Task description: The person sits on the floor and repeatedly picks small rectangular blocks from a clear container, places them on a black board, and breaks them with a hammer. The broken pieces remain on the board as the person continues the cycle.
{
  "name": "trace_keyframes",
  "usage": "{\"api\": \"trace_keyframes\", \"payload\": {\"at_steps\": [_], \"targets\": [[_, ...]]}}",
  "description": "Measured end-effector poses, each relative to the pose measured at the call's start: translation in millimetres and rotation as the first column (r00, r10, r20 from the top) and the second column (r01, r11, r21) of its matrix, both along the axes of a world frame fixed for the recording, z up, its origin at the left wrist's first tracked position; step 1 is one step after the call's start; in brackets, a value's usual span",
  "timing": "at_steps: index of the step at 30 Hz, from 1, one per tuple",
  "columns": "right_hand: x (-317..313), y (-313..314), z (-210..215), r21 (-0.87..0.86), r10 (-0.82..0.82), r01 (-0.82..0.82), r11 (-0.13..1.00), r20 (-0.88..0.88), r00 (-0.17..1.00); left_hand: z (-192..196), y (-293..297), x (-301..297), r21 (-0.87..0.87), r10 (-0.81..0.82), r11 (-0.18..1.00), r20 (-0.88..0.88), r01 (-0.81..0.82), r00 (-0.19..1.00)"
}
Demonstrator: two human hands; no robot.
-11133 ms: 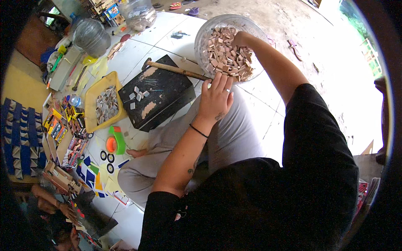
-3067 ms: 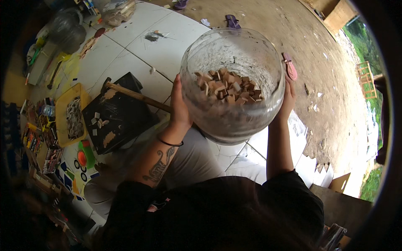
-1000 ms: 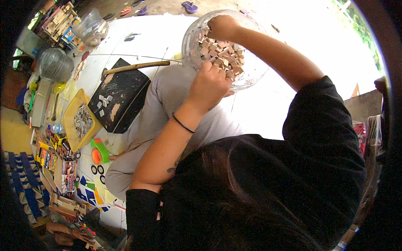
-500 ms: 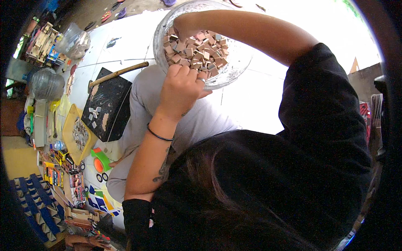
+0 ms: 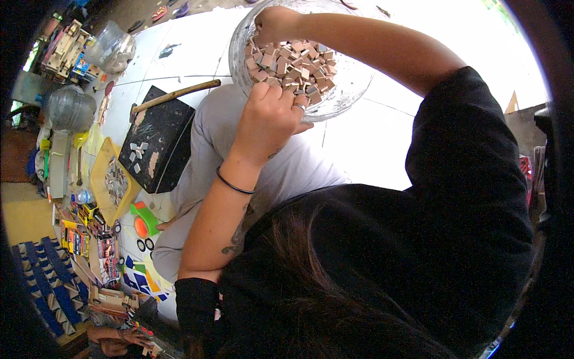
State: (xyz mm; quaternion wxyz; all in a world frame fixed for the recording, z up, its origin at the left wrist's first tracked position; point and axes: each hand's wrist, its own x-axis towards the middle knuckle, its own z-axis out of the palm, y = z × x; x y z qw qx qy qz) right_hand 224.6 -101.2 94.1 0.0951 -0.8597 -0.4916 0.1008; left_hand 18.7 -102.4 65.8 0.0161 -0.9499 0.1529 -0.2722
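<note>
At the left of the frame we see a yellow tray (image 5: 111,213), then a black block (image 5: 165,130) with a hammer (image 5: 176,95) lying across its upper edge. Near upper centre, our left hand (image 5: 263,122) has its fingers curled over the tub's near rim, thumb outside. Our right hand (image 5: 278,25) dips in at the far left of the tub; its fingertips are hidden, so we cannot tell what they grasp. The small wooden pieces (image 5: 299,67) look light, stiff and hardly fragile, best pinched by their edges. The clear tub (image 5: 354,78), at upper centre, seems smooth, perhaps slippery, and likely weighty when loaded; we would hold opposite sides.
</note>
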Motion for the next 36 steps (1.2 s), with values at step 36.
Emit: {"api": "trace_keyframes", "payload": {"at_steps": [36], "targets": [[6,13,-27,-0.228,0.267,-0.213,0.95,0.241,0.933,-1,0,2,0.041,0.021,0.999,-0.002,-0.021,1.0]]}}
